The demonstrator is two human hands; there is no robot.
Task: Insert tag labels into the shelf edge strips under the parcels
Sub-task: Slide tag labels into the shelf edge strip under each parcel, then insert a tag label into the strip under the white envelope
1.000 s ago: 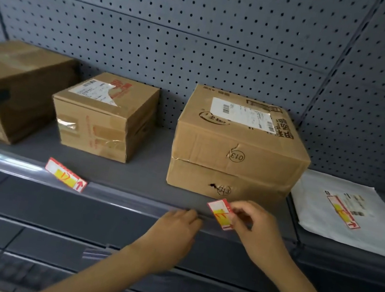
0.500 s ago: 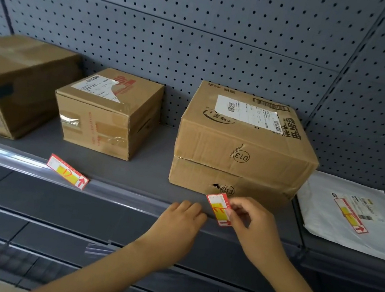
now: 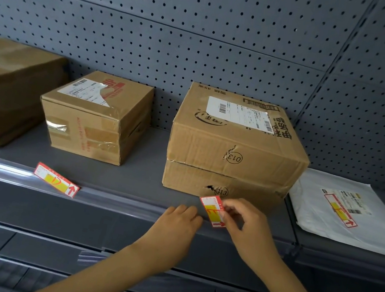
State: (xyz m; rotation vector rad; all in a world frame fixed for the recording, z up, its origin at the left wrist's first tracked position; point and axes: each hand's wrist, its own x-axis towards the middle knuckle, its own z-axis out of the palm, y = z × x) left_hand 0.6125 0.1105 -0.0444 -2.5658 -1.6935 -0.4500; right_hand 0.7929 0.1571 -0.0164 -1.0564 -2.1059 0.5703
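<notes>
At shelf edge strip, right hand pinches tag label.

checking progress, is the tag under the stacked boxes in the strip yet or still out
Still out. The right hand pinches the tag tilted above the shelf edge strip, not flat in it; the left hand rests on the strip beside it.

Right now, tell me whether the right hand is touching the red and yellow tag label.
Touching. The head view shows the right hand pinching the tag label by its right edge, thumb and fingertips overlapping the paper.
</notes>
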